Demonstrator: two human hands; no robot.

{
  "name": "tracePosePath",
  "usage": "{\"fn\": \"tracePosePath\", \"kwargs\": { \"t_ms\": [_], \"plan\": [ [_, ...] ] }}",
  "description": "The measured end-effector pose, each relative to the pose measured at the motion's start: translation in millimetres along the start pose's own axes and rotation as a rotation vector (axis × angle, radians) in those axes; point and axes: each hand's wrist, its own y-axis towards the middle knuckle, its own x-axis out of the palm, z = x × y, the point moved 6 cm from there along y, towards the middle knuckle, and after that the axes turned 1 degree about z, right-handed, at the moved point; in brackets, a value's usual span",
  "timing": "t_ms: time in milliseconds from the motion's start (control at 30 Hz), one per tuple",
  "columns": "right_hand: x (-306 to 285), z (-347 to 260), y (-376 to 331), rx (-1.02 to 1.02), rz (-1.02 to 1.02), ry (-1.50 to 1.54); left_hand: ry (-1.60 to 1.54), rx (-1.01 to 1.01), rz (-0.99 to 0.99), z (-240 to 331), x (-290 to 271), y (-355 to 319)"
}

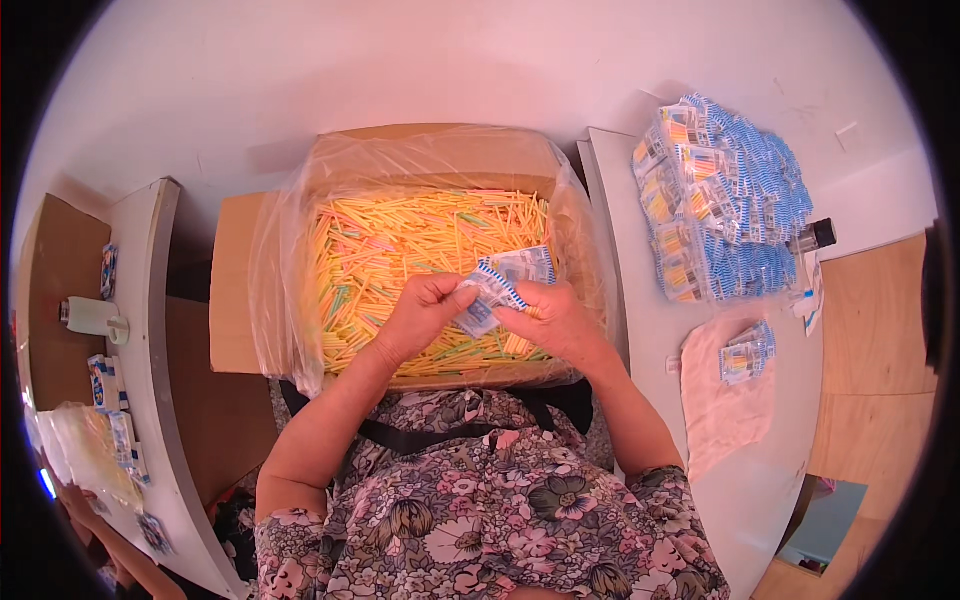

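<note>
A small printed plastic packet (524, 265) with a blue-and-white striped edge is held above a cardboard box. My left hand (424, 316) pinches one side of the packet. Gripping its other side is my right hand (562, 328), with its fingers curled; a few yellow sticks show just below those fingers, but whether they are held is unclear. Beneath both hands, the box (236, 300) is full of thin loose sticks (400, 230), mostly yellow, with some pink and green. A clear plastic liner (592, 235) hangs over the box's walls.
On the right table (655, 440) stands a large clear bag of similar packets (720, 200), beside a black-capped bottle (815, 236). A pink cloth (715, 410) carries several packets. Along the left shelf are a pale thermos (92, 318) and small packages; another person's arm (130, 550) is at lower left.
</note>
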Motion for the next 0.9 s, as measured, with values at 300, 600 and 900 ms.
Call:
{"fn": "tracePosePath", "kwargs": {
  "t_ms": [300, 600, 900],
  "plan": [
    [-2, 14, -23, -0.110, 0.017, -0.555, -0.048, 0.052, 0.051, 4, -2, 2],
    [-33, -8, 19, 0.174, 0.189, 0.350, 0.037, 0.110, -0.045, 10, 8, 2],
    [-20, -35, 30, -0.124, 0.266, -0.154, 0.003, 0.044, -0.101, 14, 10, -1]
  ]
}}
